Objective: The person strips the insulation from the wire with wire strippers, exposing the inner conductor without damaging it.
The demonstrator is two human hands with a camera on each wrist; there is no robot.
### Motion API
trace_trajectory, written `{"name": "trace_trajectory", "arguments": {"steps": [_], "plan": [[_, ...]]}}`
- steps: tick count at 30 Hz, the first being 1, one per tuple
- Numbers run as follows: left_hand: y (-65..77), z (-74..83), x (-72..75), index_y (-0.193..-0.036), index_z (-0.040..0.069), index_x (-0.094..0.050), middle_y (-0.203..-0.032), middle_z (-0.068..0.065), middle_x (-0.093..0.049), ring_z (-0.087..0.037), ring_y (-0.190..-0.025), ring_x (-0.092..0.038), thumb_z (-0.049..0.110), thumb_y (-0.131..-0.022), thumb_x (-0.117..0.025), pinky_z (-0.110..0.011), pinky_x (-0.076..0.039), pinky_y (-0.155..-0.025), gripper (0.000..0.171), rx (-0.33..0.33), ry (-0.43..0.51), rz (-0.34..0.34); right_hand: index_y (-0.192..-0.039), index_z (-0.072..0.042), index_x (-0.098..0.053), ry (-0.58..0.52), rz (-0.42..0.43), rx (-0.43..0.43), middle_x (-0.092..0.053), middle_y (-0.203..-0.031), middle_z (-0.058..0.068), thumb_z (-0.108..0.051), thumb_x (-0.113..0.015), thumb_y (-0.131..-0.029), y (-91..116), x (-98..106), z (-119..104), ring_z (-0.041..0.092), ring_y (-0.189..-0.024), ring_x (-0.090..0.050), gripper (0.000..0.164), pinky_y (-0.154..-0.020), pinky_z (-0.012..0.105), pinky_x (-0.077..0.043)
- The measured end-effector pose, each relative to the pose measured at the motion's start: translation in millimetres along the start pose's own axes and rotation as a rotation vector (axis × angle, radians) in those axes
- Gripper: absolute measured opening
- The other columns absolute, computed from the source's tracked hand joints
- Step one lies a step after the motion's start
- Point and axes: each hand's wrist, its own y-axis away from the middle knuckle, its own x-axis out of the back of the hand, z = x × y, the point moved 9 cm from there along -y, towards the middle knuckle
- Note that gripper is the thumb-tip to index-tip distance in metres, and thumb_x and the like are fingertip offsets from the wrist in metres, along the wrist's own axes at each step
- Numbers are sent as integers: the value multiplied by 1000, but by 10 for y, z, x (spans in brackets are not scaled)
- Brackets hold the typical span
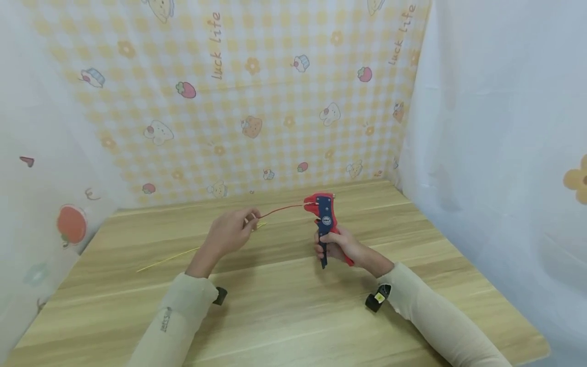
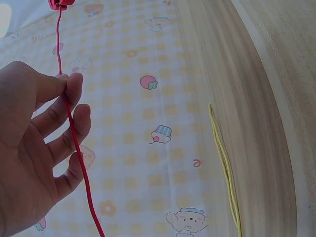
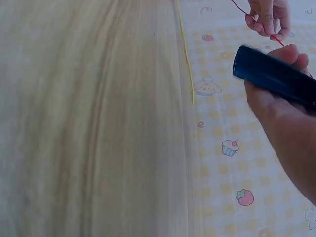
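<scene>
- My right hand (image 1: 341,244) is wrapped round the handles of the red and dark-blue pliers (image 1: 326,209), nose turned to the left, handles apart at the bottom.
- My left hand (image 1: 229,232), to the left of the pliers, pinches the red wire (image 1: 282,208) between thumb and forefinger; the other fingers are loosely bent.
- The red wire runs from my fingertips to the nose of the pliers; I cannot tell how far in it goes.
- A round pale badge sits on the blue side of the pliers, its lettering too small for me to read.
- Behind the pliers, the checked cloth (image 1: 275,102) says "luck life" in orange, up to the left and again up to the right; lower down only scraps such as "fe" and "e" show.
- Dark lettering on my left sleeve (image 1: 176,316), nearer me than the pliers, is too distorted to make out.
- The yellow wire (image 1: 167,259) lies on the table (image 1: 284,321) left of the pliers, partly hidden by my left hand; from my left wrist it looks doubled.
- That same view cuts off the pliers at the top and the red wire's tail at the bottom.
- From my right wrist, one dark handle (image 3: 271,71) shows, its far end cropped.
</scene>
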Motion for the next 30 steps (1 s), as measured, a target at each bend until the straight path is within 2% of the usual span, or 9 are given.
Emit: {"name": "trace_trajectory", "arguments": {"steps": [3, 12, 18, 22, 30], "plan": [[-6, -2, 18, -108, 15, -67, -90, 2, -72, -8, -64, -62, 16, -101, -56, -28, -46, -51, 13, -5, -1, 14, -104, 5, -45, 12, -27, 1, -55, -83, 8, -3, -44, -93, -9, -20, -2, 21, -74, -55, 13, -74, 33, -51], [49, -46, -36, -107, 15, -67, -91, 0, -74, -8, -67, -64, 18, -100, -59, -27, -47, -52, 11, -11, 11, 19, -105, 6, -47, -10, -59, -14, -60, -85, 8, -2, -46, -92, 5, -57, 53, 21, -75, -58, 15, -75, 34, -53], [65, -67, -69, -108, 14, -67, -91, -1, -74, -4, -60, -59, 17, -101, -58, -27, -43, -45, 12, -8, 21, 6, -106, 6, -47, -27, -75, -16, -61, -86, 8, -1, -44, -93, -1, -62, 63, 21, -77, -59, 15, -76, 34, -53], [64, -102, -100, -107, 14, -66, -91, 1, -74, -4, -58, -58, 15, -100, -58, -27, -43, -46, 11, 7, 22, -9, -108, 9, -44, -23, -72, -27, -61, -87, 8, -1, -44, -93, 3, -59, 70, 21, -78, -60, 18, -77, 35, -53], [88, -148, -93, -107, 14, -67, -92, 1, -74, -9, -68, -64, 16, -100, -58, -28, -46, -50, 11, 40, 27, -18, -106, 3, -50, -7, -75, -14, -61, -87, 8, 0, -42, -94, 12, -46, 49, 21, -79, -62, 15, -78, 36, -54]]}}
